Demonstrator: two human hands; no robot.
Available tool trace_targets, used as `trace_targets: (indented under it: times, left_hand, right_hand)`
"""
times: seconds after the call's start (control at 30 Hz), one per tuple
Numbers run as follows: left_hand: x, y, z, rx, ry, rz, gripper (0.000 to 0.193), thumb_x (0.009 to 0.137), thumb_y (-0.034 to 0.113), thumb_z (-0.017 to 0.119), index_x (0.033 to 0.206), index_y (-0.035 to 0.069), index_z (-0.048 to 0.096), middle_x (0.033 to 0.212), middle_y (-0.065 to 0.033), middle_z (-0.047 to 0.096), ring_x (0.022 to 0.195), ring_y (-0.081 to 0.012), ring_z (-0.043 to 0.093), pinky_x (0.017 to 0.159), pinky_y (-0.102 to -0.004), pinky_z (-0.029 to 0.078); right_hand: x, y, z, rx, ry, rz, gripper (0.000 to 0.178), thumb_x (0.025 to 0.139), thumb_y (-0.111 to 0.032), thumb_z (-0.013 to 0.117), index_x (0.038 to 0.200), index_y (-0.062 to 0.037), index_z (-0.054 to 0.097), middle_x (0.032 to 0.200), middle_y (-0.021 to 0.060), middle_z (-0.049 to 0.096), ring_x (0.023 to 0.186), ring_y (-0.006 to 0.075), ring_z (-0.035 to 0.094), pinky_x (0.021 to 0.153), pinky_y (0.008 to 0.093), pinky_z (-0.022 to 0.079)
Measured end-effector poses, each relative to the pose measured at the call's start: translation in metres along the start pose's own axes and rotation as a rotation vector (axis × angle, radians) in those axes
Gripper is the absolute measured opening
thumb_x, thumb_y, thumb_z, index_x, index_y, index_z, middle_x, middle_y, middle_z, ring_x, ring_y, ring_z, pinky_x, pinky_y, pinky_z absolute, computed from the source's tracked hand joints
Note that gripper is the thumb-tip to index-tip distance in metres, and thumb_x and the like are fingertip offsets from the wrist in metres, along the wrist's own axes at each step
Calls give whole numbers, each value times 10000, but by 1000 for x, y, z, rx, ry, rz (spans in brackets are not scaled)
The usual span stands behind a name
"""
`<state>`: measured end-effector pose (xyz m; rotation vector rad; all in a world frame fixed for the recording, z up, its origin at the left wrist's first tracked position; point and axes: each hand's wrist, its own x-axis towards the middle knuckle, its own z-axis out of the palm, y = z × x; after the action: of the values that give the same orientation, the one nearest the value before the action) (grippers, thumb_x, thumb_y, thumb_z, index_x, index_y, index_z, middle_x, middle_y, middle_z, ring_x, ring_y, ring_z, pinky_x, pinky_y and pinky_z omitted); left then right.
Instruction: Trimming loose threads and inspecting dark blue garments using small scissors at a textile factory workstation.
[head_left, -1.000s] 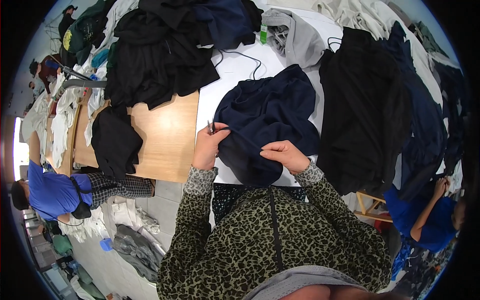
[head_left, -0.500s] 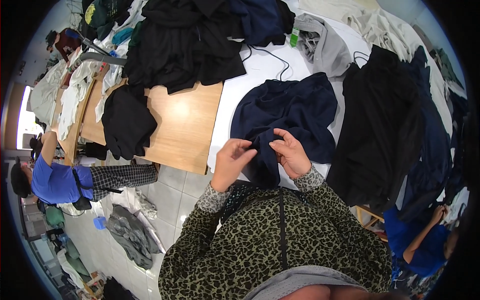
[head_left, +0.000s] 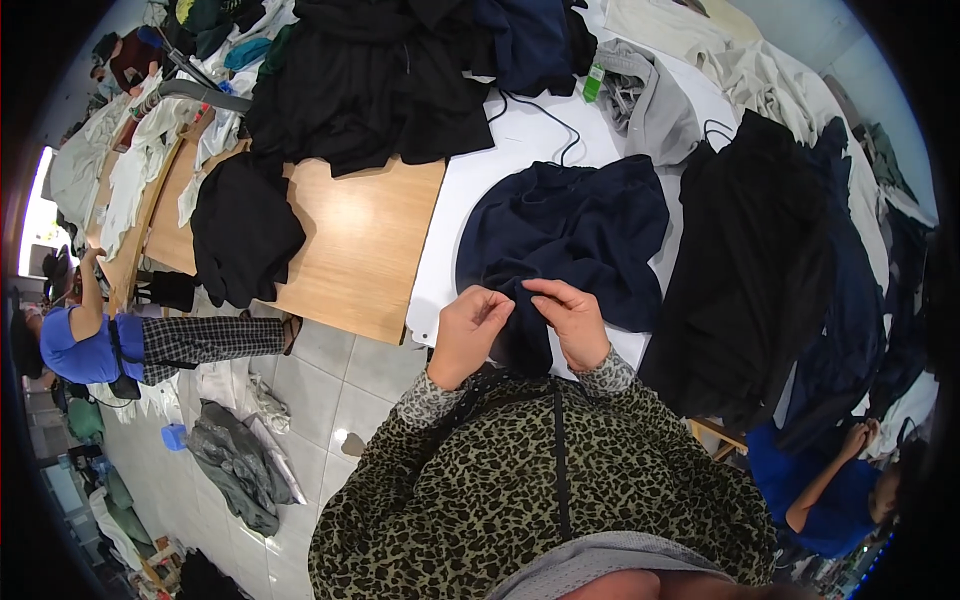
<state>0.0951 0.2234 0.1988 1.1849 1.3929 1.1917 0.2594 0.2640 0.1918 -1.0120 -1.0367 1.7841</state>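
A dark navy garment [head_left: 575, 235] lies spread on a white board [head_left: 480, 170] on the table. Its near edge hangs toward me. My left hand [head_left: 467, 332] and my right hand [head_left: 567, 318] sit close together at that near edge, both pinching the navy fabric between fingers and thumb. The two hands almost touch. Leopard-print sleeves cover both of my forearms.
A black garment pile [head_left: 375, 85] lies at the back. Another black piece [head_left: 240, 230] drapes over the wooden table [head_left: 355, 250]. Dark clothes [head_left: 760, 270] hang at the right. A person in blue [head_left: 80, 345] stands left, another in blue [head_left: 825, 490] lower right. Clothes lie on the tiled floor [head_left: 330, 380].
My hands have come together from apart and now pinch the near edge of the navy garment. The view has shifted, so the table sits further right and lower.
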Motion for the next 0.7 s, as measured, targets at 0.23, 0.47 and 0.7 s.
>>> trace_targets:
  times: [0.23, 0.47, 0.7]
  left_hand:
    - [2, -2, 2, 53, 31, 110, 81, 834, 38, 622, 790, -26, 595, 698, 7, 521, 605, -41, 431, 530, -194, 344]
    - [6, 0, 3, 47, 3, 70, 84, 823, 49, 643, 811, -27, 609, 704, 6, 530, 608, -46, 444, 548, -195, 366]
    - [28, 4, -18, -30, -208, 86, 416, 773, -5, 659, 1175, 32, 554, 1110, -34, 542, 813, -50, 498, 642, -201, 430]
  right_hand:
    - [-2, 4, 1, 12, 90, 55, 211, 848, 18, 568, 1042, -11, 647, 841, -39, 583, 705, 11, 477, 616, 139, 368]
    - [-4, 4, -2, 48, 66, 39, 232, 829, 9, 598, 1059, 17, 626, 927, -25, 570, 766, 17, 496, 702, 162, 400]
    - [-5, -15, -16, -271, -139, -145, 287, 781, 17, 633, 1067, -4, 627, 903, 19, 608, 767, 64, 537, 711, 201, 433]
